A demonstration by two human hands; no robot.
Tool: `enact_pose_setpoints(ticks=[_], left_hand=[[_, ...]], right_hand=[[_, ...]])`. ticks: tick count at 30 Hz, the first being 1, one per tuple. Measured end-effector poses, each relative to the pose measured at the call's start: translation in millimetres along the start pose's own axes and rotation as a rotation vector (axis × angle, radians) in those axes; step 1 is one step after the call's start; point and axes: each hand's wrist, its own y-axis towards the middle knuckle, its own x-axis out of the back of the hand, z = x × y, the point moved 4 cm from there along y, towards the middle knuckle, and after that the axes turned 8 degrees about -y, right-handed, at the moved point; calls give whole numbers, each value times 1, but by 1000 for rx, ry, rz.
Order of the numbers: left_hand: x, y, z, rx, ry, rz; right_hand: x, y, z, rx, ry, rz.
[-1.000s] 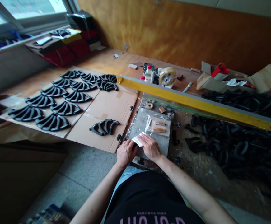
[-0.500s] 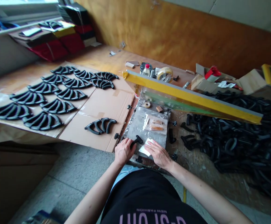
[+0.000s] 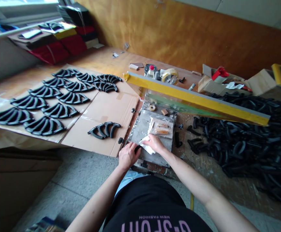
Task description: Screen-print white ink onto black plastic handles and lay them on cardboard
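Note:
My left hand (image 3: 127, 154) is closed around one end of a black curved handle (image 3: 137, 148), over the near left corner of a grey metal plate (image 3: 158, 160). In my right hand (image 3: 155, 143) is a white cloth (image 3: 149, 149), which lies over the far part of the handle and hides it. Just beyond my right hand, a clear packet with orange-brown strips (image 3: 161, 129) lies on the plate. A short row of matching black handles (image 3: 104, 130) rests on the cardboard to the left.
Fanned rows of black handles (image 3: 60, 110) cover the cardboard (image 3: 113, 103) at left. A yellow-edged screen frame (image 3: 198, 98) slants above the plate's far end. At right lies a large heap of black handles (image 3: 237, 148). A red-capped bottle (image 3: 151, 72) and tape rolls (image 3: 169, 76) stand behind.
My right hand has moved left with the white cloth, from the plate onto the black handle. Its fingers have closed on the cloth. My left hand has hardly moved.

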Motion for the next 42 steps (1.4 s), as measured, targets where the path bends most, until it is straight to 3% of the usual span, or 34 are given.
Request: enact_pose_setpoints(ticks=[7,11,14,16,20,22,25,28,30,32,34,39,42], left_hand=[[1,0,-1,-2,-16,-7],[1,1,-1,-8,-24,0],[2,2,0,-9,-29,10],[5,3,1,2,-39,23],[12,8,-4,49,-101,109],[14,13,-17,54,-169,165],[8,29,-55,11,-286,239],[-2,52,-106,-51,-426,279],[-6,66,-138,-97,-586,278],[-7,74,-159,-125,-764,286],[-7,74,-167,-97,-944,339],[-15,58,-154,119,-1420,503],[-15,51,-140,182,-1540,451]], right_hand=[[23,-40,-44,-1,-84,64],[24,-28,-29,-23,42,-36],[17,-15,-8,-8,-14,-50],[17,-18,-9,-3,-75,-33],[35,-50,-57,-73,68,-59],[50,-72,-96,-169,311,-126],[77,-103,-151,-327,677,-310],[108,-131,-189,-432,885,-601],[127,-147,-199,-445,961,-796],[141,-158,-195,-408,1025,-900],[147,-162,-177,-346,1087,-888],[125,-141,-107,-231,1199,-589],[105,-119,-75,-229,1180,-505]])
